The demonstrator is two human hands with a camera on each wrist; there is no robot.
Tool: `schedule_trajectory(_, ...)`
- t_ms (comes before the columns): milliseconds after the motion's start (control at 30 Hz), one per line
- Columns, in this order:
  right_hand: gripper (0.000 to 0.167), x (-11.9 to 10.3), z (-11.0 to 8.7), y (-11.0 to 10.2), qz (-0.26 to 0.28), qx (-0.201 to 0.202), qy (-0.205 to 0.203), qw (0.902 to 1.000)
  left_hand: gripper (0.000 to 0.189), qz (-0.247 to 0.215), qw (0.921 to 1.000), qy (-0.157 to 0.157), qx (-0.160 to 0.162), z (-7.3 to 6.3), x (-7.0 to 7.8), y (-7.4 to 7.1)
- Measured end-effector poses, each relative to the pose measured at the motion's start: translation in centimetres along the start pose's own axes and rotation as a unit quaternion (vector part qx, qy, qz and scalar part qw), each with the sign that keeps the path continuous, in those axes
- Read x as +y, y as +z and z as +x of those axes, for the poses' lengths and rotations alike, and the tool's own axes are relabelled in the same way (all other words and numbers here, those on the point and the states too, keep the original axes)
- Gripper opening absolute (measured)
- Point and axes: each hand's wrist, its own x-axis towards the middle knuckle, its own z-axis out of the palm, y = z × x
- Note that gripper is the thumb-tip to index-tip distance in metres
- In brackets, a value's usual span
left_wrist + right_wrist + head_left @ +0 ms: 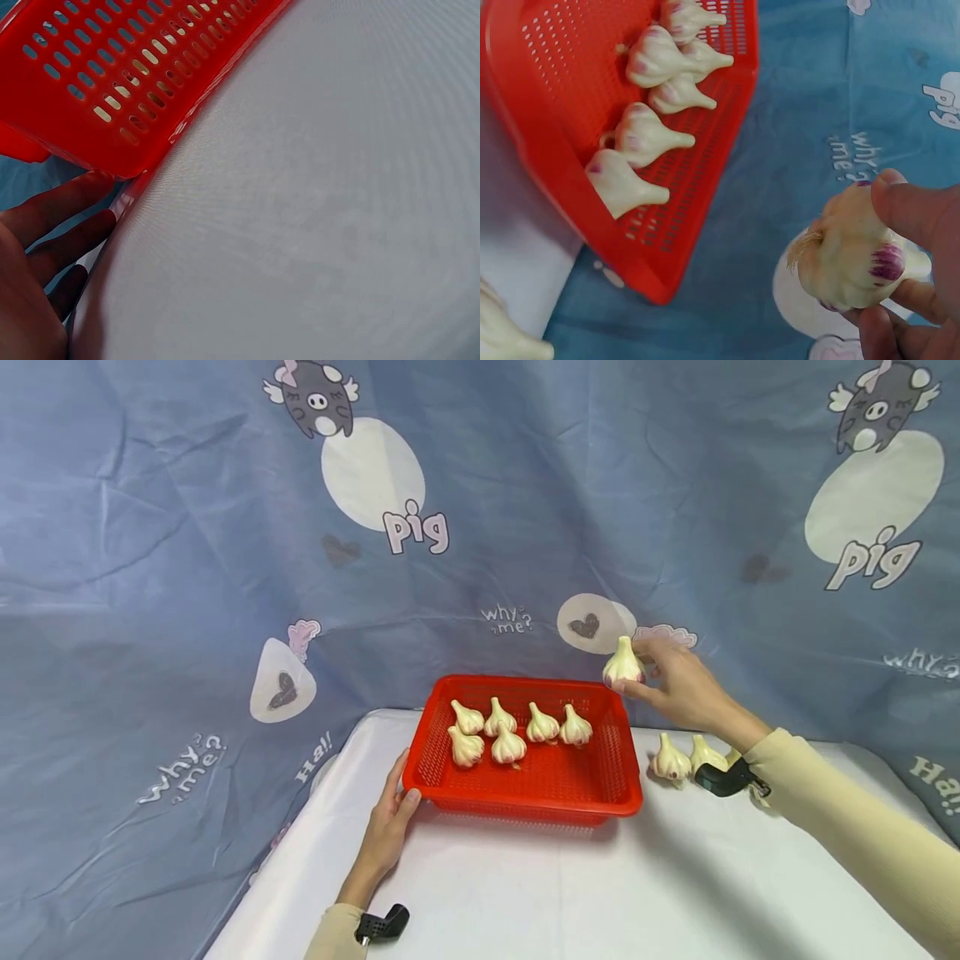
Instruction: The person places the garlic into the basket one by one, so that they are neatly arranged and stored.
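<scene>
My right hand (678, 685) holds a garlic bulb (624, 665) above the back right corner of a red plastic basket (525, 800), stem pointing up in the head view. Thumb and fingers pinch the bulb's sides, and its root tuft and purple streaks show in the right wrist view. Inside the basket several garlic bulbs (508, 746) lie toward the back and left. At the basket's front left corner is my left hand (387, 827), thumb at the rim and fingers along the outer side. In the left wrist view its fingers (64, 202) touch the perforated wall near the base.
Right of the basket, more garlic bulbs (670, 762) stand on the white table (495, 893), partly hidden by the right wrist's black camera (723, 778). A blue cloth (480, 510) with pig prints hangs behind the table.
</scene>
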Motion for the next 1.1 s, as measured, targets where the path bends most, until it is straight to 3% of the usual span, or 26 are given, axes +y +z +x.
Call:
schedule_trajectory(267, 0.053, 0.1, 0.8, 3.0, 0.028, -0.053, 0.032, 0.9977, 0.067, -0.002, 1.0, -0.007, -0.001, -0.1, -0.1, 0.0)
schedule_trajectory(533, 0.062, 0.2, 1.4, 7.0, 0.045, -0.075, 0.059, 0.9944, 0.067, 0.005, 1.0, 0.0, 0.003, 0.0, -0.1, 0.0)
schedule_trajectory(967, 0.056, 0.4, 2.5, 11.7, 0.085, -0.134, 0.025, 0.987, 0.068, 0.014, 0.9999, -0.006, 0.003, 0.0, -0.1, 0.0)
schedule_trajectory(1100, 0.057, 0.4, 2.7, 12.6, 0.073, -0.158, 0.027, 0.9844, 0.068, 0.011, 0.9999, -0.003, 0.002, 0.1, -0.2, 0.0)
